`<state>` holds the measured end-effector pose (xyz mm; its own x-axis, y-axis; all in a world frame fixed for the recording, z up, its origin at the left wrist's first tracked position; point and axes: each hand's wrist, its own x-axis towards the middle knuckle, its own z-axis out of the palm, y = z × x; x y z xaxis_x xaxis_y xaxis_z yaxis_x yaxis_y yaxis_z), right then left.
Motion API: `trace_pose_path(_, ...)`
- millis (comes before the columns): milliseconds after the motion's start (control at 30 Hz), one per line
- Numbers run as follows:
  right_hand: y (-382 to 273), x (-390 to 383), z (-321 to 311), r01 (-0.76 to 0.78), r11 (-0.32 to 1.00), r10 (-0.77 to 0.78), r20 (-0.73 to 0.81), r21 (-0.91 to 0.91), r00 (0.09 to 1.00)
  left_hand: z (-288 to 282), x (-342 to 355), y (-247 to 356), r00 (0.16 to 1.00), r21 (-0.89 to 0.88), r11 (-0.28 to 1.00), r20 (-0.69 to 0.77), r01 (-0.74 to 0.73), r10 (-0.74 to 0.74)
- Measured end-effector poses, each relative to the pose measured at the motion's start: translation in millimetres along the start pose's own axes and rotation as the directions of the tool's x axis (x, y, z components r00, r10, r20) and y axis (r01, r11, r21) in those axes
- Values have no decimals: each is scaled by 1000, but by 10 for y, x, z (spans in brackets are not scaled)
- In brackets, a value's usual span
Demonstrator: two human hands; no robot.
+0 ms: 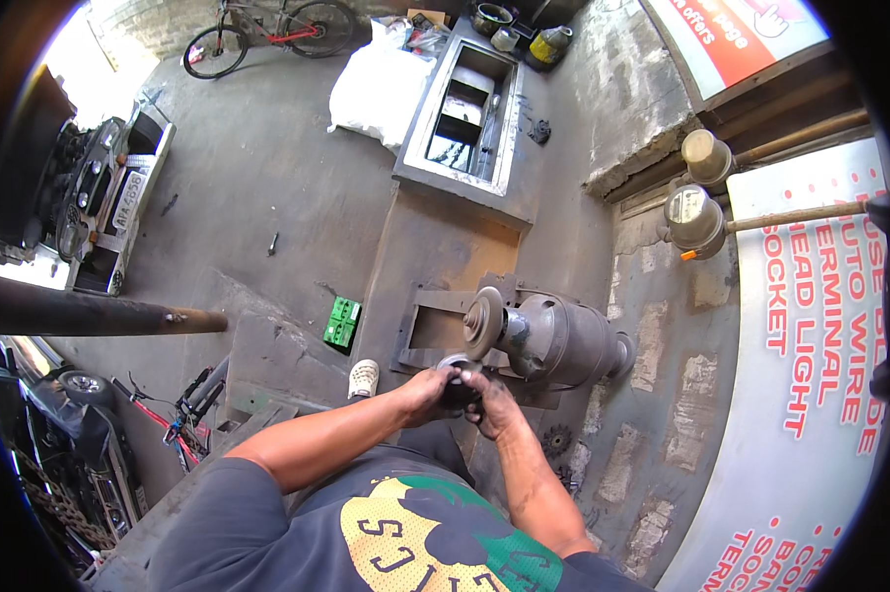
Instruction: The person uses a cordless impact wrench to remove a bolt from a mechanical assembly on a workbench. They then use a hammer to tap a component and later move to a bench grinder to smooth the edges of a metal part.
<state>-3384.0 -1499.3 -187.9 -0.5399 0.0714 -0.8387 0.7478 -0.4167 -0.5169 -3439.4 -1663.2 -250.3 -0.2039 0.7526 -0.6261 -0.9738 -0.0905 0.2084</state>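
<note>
My left hand and my right hand are both closed round a small, dark, round part with a pale metal rim. Fingers cover much of it, so I cannot make out exactly what it is. The part is right at the near edge of a worn wheel on a bench grinder; whether the two touch is unclear. Behind the wheel, to the right, lies the grinder's grey motor. Dark grime coats the fingers of my right hand.
A metal stand holds the grinder. Beyond it is a box with a framed basin. A green battery-like block sits on the floor, left of my shoe. A thick pipe juts in from the left. Signboards line the right.
</note>
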Motion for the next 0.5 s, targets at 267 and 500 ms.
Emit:
trace_pose_path(267,132,-247,-42,170,964,-170,-17,203,985,216,-120,148,996,218,976,-83,-5,24)
trace_pose_path(500,-126,-25,81,74,997,-74,-21,-16,997,128,38,78,999,-73,996,28,-41,43)
